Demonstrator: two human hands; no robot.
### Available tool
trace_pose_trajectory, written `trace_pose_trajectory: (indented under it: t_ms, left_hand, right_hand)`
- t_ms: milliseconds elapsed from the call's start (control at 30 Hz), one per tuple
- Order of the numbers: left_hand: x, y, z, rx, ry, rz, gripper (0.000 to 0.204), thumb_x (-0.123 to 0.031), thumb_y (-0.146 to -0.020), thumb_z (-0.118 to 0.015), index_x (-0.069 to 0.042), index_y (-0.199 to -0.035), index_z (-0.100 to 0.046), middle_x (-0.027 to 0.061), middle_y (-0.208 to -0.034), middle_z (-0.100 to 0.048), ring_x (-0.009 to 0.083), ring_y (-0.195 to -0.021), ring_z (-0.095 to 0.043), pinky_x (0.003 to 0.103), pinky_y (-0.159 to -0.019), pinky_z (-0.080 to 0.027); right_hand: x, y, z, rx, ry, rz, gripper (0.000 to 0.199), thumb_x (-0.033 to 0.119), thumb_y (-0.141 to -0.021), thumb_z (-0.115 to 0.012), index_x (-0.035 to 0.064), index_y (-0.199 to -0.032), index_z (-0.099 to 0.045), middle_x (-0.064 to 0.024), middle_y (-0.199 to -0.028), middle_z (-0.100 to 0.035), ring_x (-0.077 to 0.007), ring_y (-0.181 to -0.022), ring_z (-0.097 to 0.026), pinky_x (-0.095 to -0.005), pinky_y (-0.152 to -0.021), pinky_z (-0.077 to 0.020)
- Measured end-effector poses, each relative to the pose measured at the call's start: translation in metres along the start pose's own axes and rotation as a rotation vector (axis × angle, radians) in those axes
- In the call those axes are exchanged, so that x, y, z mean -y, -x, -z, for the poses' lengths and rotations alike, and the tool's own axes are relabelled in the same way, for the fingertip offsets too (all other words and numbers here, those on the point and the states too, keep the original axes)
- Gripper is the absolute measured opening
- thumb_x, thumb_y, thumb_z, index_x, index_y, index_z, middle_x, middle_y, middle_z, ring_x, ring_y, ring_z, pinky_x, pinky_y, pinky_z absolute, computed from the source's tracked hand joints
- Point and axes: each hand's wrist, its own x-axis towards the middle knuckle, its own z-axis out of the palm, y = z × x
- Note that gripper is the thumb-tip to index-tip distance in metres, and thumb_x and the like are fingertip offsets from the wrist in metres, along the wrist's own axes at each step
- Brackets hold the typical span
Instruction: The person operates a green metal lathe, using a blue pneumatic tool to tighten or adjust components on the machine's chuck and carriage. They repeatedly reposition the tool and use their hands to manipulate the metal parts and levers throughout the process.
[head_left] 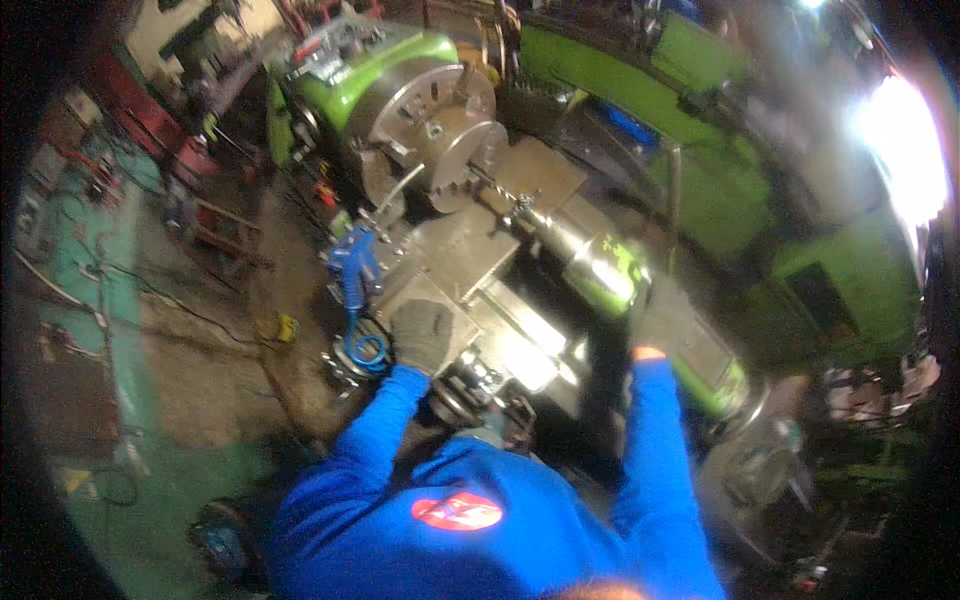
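A large green lathe stands in front of me, its metal chuck (435, 120) at the far left end and its tailstock (607, 272) to the right, with a shiny quill reaching toward the chuck. My left hand (422, 333), in a grey glove, lies fairly flat on the metal carriage (465, 240), holding nothing visible. On the tailstock's near side rests my right hand (662, 308), also gloved; motion blur hides its fingers. Beside my left hand hangs a blue air gun (355, 265) with a coiled blue hose (366, 348).
Handwheels (455, 400) stick out from the carriage close to my body. Another green machine (720, 180) stands behind the lathe. At the left, a red metal frame (140, 110) and cables (180, 305) lie over the brown and green floor. A bright light glares at the far right.
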Motion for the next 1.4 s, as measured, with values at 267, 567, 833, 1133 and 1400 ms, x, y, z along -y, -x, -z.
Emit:
trace_pose_trajectory:
  t_ms: [267, 567, 833, 1133, 1400]
  left_hand:
    - [-0.087, -0.036, 0.065, -0.074, 0.337, 0.101, 0.023, -0.027, -0.089, -0.063, -0.007, -0.099, -0.070, 0.0196, -0.096, -0.069, 0.0374, -0.093, -0.065, 0.052, -0.082, -0.048]
    - [-0.070, -0.148, -0.042, 0.295, 1.421, 0.808, 0.050, -0.050, -0.093, -0.059, -0.007, -0.120, -0.062, 0.0108, -0.098, -0.063, 0.0244, -0.084, -0.064, 0.040, -0.071, -0.053]
    - [-0.059, -0.209, -0.118, 0.343, 0.816, 0.342, 0.033, -0.028, -0.097, -0.053, -0.010, -0.123, -0.062, 0.0147, -0.112, -0.064, 0.0293, -0.104, -0.060, 0.042, -0.086, -0.050]
    - [-0.070, -0.208, -0.089, 0.412, 1.411, 0.707, 0.036, -0.035, -0.093, -0.062, -0.001, -0.105, -0.065, 0.0275, -0.105, -0.067, 0.0438, -0.084, -0.067, 0.052, -0.081, -0.054]
    - [0.003, -0.086, 0.037, 0.171, 0.353, -0.025, 0.043, -0.041, -0.091, -0.063, -0.005, -0.114, -0.065, 0.0251, -0.116, -0.064, 0.0440, -0.115, -0.057, 0.052, -0.100, -0.042]
  right_hand:
    - [-0.004, -0.002, 0.025, 0.123, -0.207, -0.257, 0.030, 0.039, -0.093, -0.060, 0.0137, -0.106, -0.069, -0.0186, -0.096, -0.072, -0.0414, -0.090, -0.069, -0.0539, -0.081, -0.0530]
    - [0.010, -0.010, 0.035, 0.228, -0.070, -0.329, 0.032, 0.039, -0.094, -0.057, 0.0140, -0.108, -0.070, -0.0216, -0.100, -0.072, -0.0408, -0.095, -0.069, -0.0525, -0.085, -0.0545]
    - [0.019, -0.012, 0.004, 0.144, 0.074, -0.401, 0.032, 0.039, -0.091, -0.057, 0.0111, -0.104, -0.068, -0.0211, -0.099, -0.072, -0.0409, -0.095, -0.069, -0.0536, -0.083, -0.0532]
    - [0.020, -0.004, -0.006, 0.019, 0.153, -0.389, 0.031, 0.039, -0.090, -0.057, 0.0122, -0.103, -0.066, -0.0161, -0.100, -0.072, -0.0379, -0.097, -0.067, -0.0521, -0.080, -0.0528]
    - [0.018, 0.001, -0.017, -0.306, 0.057, -0.190, 0.024, 0.030, -0.091, -0.061, 0.0156, -0.110, -0.065, -0.0145, -0.107, -0.067, -0.0370, -0.099, -0.065, -0.0493, -0.080, -0.0523]
